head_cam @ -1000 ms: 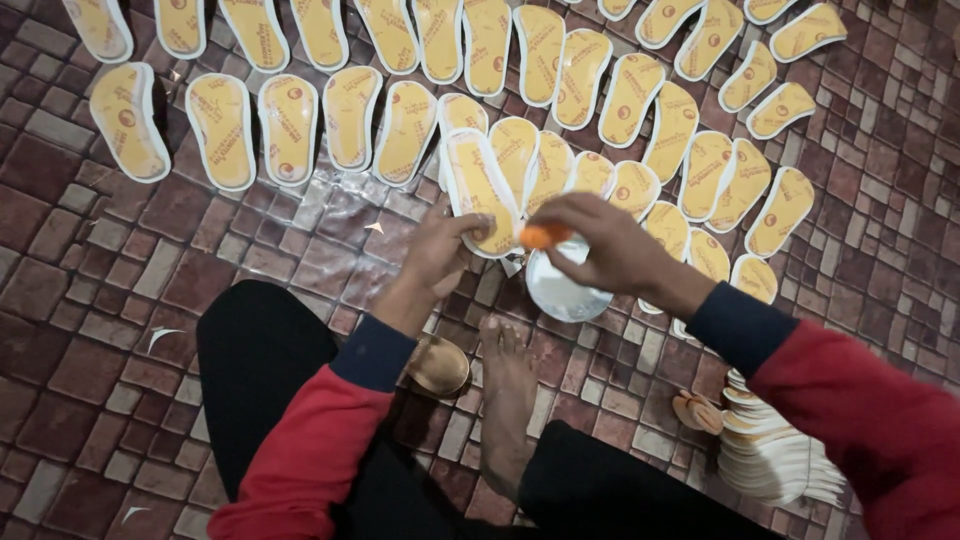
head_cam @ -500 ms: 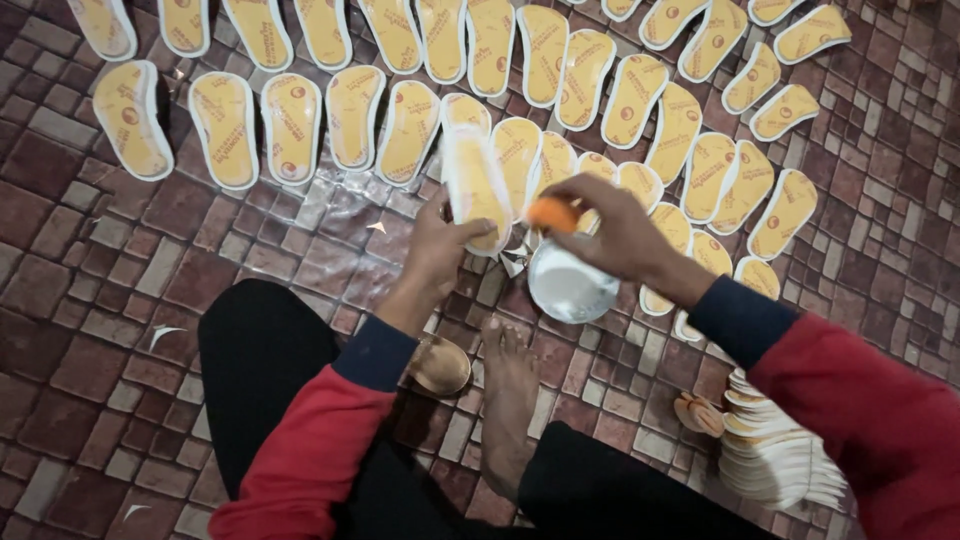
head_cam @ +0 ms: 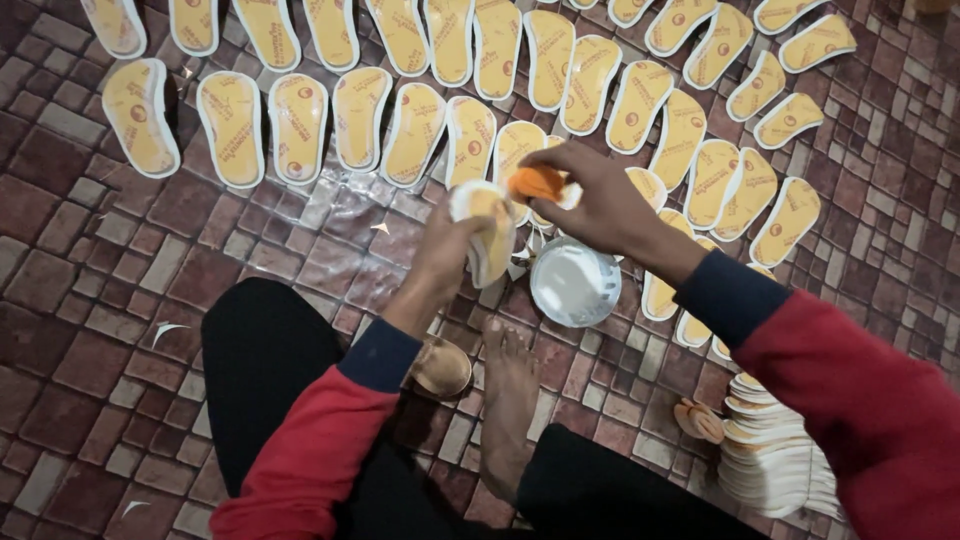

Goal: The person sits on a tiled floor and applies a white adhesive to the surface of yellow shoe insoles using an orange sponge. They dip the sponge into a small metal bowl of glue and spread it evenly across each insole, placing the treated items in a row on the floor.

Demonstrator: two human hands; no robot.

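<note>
Your left hand point(head_cam: 450, 245) grips the yellow insole point(head_cam: 487, 235) mid-frame, long axis up-down; your right hand point(head_cam: 600, 200) pinches an orange sponge point(head_cam: 535, 183) touching its top (upper centre)

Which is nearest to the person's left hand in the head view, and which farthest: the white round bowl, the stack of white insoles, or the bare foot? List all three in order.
Measured from the left hand:
1. White round bowl, just to its right on the brick floor.
2. Bare foot, below it, near the person's body.
3. Stack of white insoles, far at lower right.
</note>
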